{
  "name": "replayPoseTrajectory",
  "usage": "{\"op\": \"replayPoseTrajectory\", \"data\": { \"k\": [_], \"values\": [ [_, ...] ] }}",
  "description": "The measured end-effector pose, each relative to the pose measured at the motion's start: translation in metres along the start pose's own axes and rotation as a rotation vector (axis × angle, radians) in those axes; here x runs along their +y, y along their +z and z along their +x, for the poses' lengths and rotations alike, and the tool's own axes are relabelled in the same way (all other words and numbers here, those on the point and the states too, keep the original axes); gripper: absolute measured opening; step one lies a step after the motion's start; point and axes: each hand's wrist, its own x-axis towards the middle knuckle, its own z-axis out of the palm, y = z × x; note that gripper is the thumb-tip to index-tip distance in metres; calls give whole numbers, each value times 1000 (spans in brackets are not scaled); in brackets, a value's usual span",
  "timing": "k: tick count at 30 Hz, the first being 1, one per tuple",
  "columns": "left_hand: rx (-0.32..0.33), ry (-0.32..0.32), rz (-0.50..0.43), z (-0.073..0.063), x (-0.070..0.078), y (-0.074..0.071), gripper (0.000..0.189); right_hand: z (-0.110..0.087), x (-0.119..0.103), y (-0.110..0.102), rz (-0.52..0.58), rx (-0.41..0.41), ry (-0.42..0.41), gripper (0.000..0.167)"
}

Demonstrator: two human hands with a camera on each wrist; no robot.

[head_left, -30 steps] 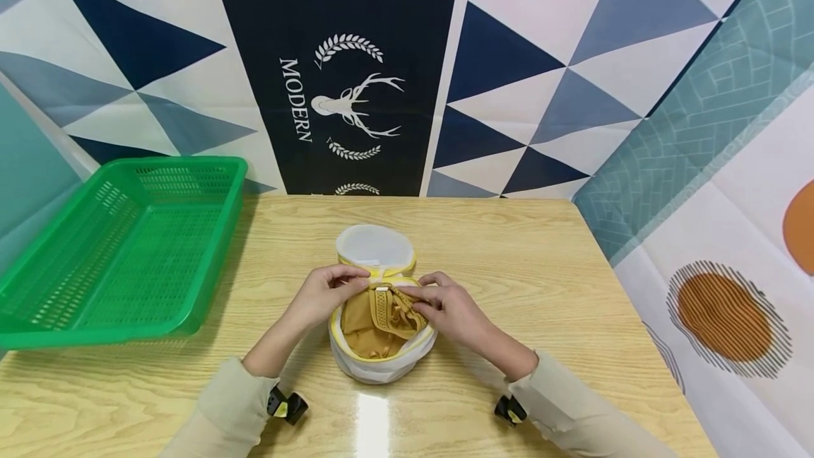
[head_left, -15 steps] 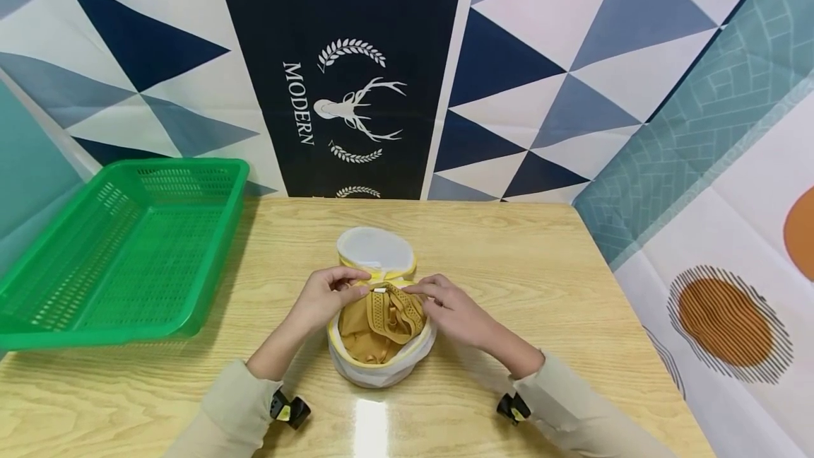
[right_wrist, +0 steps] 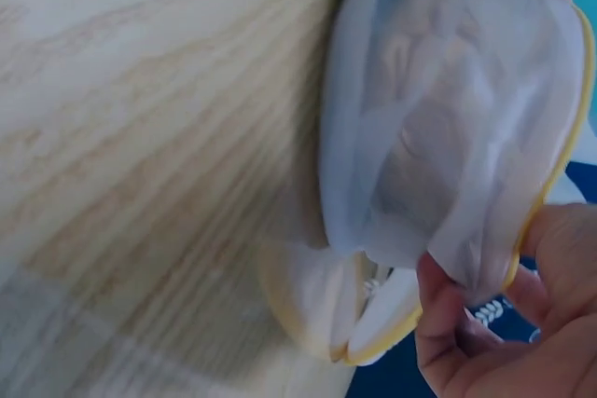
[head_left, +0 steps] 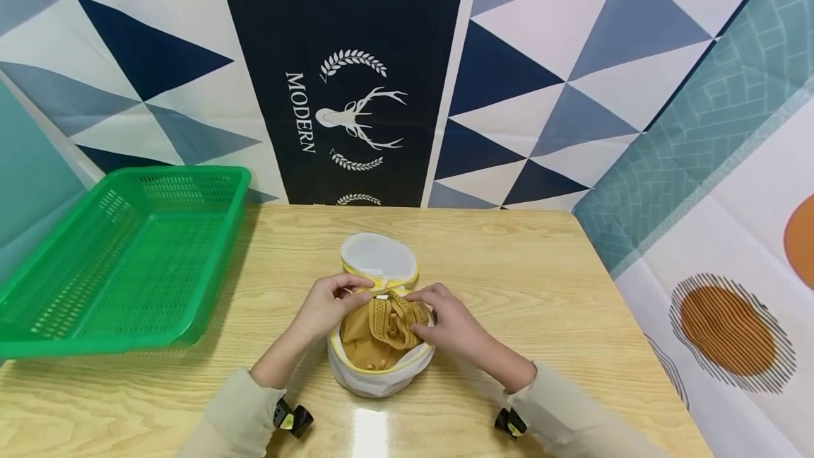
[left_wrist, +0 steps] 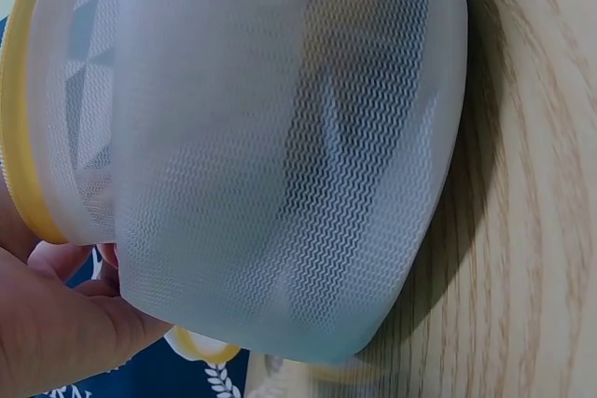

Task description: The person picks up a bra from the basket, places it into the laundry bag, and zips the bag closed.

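Observation:
A white mesh laundry bag [head_left: 381,386] with yellow zip trim stands on the table, its round lid [head_left: 379,259] folded back behind it. Inside lies a mustard-coloured bra [head_left: 367,342], its perforated band and straps bunched near the back rim beside a small white tag. At the back left of the opening, my left hand [head_left: 331,309] pinches the rim between thumb and fingers. My right hand [head_left: 450,324] grips the right side of the rim, its thumb reaching inward over the bra. The right wrist view shows mesh wall [right_wrist: 448,146] caught between those fingers.
A green perforated plastic basket [head_left: 146,267] stands at the left of the wooden table [head_left: 509,260]. Patterned cloth [head_left: 343,90] covers the wall behind the table's far edge. More patterned cloth hangs along the right side.
My right thumb has come back over the bra's right side after being tucked away half a second ago. The bra's straps have shifted slightly. My left hand keeps its place at the rim.

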Motion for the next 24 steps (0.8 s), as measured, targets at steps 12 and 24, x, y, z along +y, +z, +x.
{"op": "replayPoseTrajectory", "data": {
  "k": [12,24],
  "values": [
    [4,3,12,-2,1,2,17,-4,-4,1,-68,36,-71,49],
    [26,-13,-1,1,3,4,16,-4,-5,4,-131,105,-203,36]
  ]
}}
